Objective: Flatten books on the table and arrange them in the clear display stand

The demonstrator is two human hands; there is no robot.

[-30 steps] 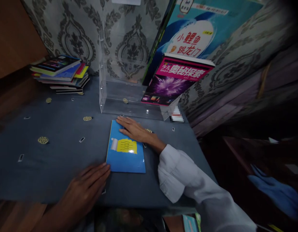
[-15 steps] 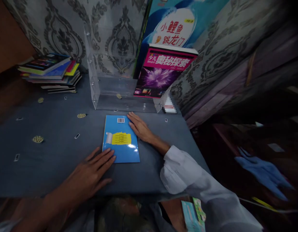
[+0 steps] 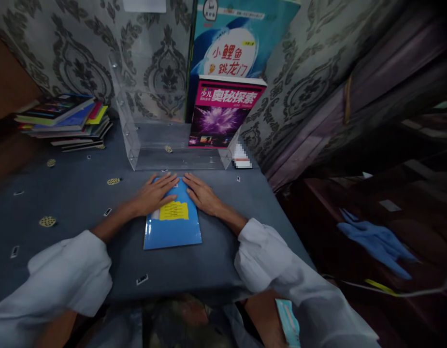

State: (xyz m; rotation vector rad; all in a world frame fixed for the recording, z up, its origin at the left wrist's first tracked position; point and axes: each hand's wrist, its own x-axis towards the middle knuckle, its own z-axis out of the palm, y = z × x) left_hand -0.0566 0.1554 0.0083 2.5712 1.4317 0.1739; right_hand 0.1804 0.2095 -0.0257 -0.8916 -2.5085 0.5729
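A thin blue book (image 3: 174, 234) with a yellow text patch lies flat on the grey-blue tablecloth in front of me. My left hand (image 3: 156, 193) rests on its upper left part, fingers stretched out, partly covering the barcode. On the upper right edge lies my right hand (image 3: 201, 193), its fingers extended too. Just beyond both hands stands a clear acrylic book rack (image 3: 180, 159). The rack's right side bears a magenta and purple book (image 3: 221, 116), with a larger teal book (image 3: 245, 48) behind it.
A stack of books (image 3: 64, 121) sits at the back left of the table (image 3: 78, 193). Beside the rack's right foot is a small white object (image 3: 242, 157), partly blurred out. A blue cloth (image 3: 379, 241) lies off to the right, past the table edge.
My left hand has moved from the book's lower left corner up to its top left part. The right hand stays at the upper right edge. The view has shifted slightly.
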